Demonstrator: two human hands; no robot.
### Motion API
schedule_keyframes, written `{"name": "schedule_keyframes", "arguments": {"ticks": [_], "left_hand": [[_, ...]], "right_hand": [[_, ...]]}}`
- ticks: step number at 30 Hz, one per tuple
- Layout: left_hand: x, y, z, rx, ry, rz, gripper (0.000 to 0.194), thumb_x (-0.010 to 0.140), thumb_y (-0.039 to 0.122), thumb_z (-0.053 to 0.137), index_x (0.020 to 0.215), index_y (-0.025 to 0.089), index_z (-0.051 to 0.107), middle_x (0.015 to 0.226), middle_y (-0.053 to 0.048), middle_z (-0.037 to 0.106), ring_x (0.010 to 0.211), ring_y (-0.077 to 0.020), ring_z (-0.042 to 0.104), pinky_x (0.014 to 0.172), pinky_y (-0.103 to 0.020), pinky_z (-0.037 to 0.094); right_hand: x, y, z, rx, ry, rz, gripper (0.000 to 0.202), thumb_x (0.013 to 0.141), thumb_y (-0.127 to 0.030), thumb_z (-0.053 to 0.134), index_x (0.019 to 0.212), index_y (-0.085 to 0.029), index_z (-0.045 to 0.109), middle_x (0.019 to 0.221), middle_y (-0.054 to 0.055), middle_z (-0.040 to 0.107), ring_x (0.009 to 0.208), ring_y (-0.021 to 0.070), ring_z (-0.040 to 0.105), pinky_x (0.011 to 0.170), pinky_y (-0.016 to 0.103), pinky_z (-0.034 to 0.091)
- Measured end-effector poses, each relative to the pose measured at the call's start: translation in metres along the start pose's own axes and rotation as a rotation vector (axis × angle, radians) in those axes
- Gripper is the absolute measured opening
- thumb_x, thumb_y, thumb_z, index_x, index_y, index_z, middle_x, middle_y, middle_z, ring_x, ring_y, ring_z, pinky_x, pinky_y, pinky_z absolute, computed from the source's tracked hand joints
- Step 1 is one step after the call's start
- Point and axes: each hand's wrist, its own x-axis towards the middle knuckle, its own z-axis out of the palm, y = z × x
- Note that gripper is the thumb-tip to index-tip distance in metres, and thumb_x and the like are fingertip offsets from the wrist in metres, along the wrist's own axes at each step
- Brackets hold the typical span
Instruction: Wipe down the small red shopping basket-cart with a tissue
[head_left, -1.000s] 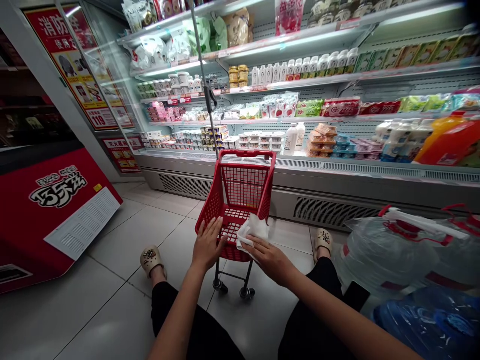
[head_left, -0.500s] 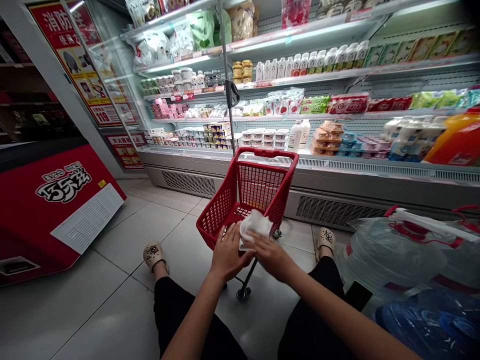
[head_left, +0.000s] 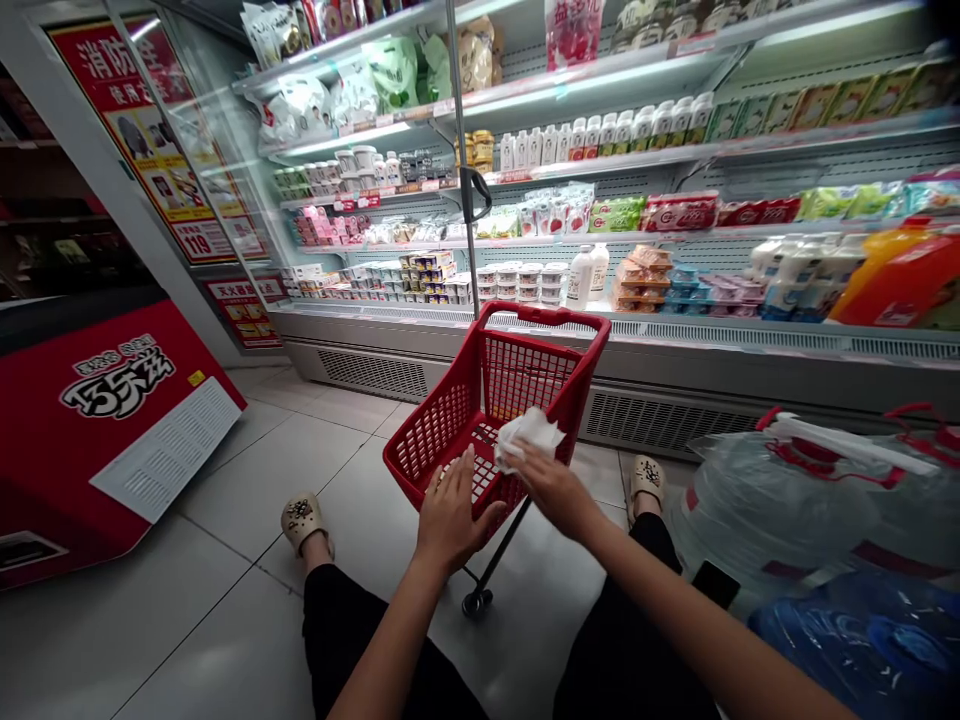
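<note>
Between my legs stands a red shopping cart point(head_left: 442, 430) with a latticed plastic basket. My left hand point(head_left: 452, 510) lies at the basket's near edge, fingers stretched out and thumb apart, holding nothing. At the near right side of the basket, my right hand point(head_left: 551, 490) has its fingers closed on a crumpled white wipe point(head_left: 531, 432). The wipe is against or just above the basket's right side; exact contact is hard to see. My right fingertips are partly hidden by the wipe.
An open refrigerated display point(head_left: 450, 340) with stocked shelves runs behind the cart. A red freezer point(head_left: 112, 430) stands at left. Large clear water bottles point(head_left: 780, 500), a blue bottle point(head_left: 870, 640) and a black phone point(head_left: 715, 584) are at right, close to my leg.
My right hand has moved right with the wipe, away from my left hand. The cart's basket has turned slightly, and the view has shifted a little.
</note>
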Motion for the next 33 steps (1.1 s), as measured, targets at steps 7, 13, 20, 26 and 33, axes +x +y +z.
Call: {"name": "schedule_keyframes", "arguments": {"ticks": [7,13,20,26,33], "left_hand": [[-0.004,0.001,-0.002,-0.016,0.017,-0.013,0.089,0.103,0.063,0.036,0.166,0.017,-0.009,0.152,-0.018,0.055,0.136,-0.0306,0.057,0.112,-0.047,0.045],[-0.005,-0.025,-0.01,0.069,-0.013,0.007,0.068,0.109,0.047,0.032,0.167,0.027,0.002,0.158,-0.011,0.051,0.139,-0.0263,0.055,0.111,-0.045,0.046],[0.001,-0.001,0.01,0.107,0.088,-0.012,0.061,0.106,0.03,0.038,0.164,0.022,0.022,0.153,-0.013,0.056,0.138,-0.0291,0.056,0.114,-0.05,0.046],[-0.005,-0.014,0.001,0.04,0.137,0.078,0.055,0.102,0.025,0.045,0.157,0.023,0.039,0.144,-0.007,0.065,0.13,-0.0241,0.063,0.123,-0.048,0.039],[0.0,-0.029,-0.011,0.034,0.206,0.018,0.042,0.101,0.028,0.047,0.142,0.028,0.058,0.128,-0.002,0.074,0.117,-0.0227,0.071,0.125,-0.051,0.036]], "right_hand": [[-0.002,-0.003,0.003,0.042,-0.048,-0.129,0.058,0.102,-0.007,0.042,0.158,-0.025,0.042,0.156,0.008,0.053,0.15,0.0218,0.04,0.118,0.046,0.047],[0.005,0.06,-0.021,-0.072,0.036,0.083,0.054,0.106,-0.018,0.042,0.159,-0.026,0.04,0.157,0.008,0.051,0.15,0.0251,0.041,0.121,0.05,0.042],[0.014,-0.007,0.013,0.006,-0.065,-0.116,0.054,0.104,-0.012,0.043,0.157,-0.021,0.042,0.156,0.01,0.052,0.151,0.0222,0.039,0.121,0.045,0.043],[0.019,0.058,-0.017,-0.086,-0.025,0.019,0.049,0.104,-0.014,0.041,0.151,-0.022,0.052,0.154,0.011,0.055,0.148,0.0251,0.045,0.118,0.049,0.047],[0.019,0.054,-0.024,-0.119,0.016,0.062,0.055,0.104,-0.016,0.042,0.159,-0.022,0.042,0.157,0.009,0.051,0.152,0.0251,0.038,0.122,0.048,0.04]]}}
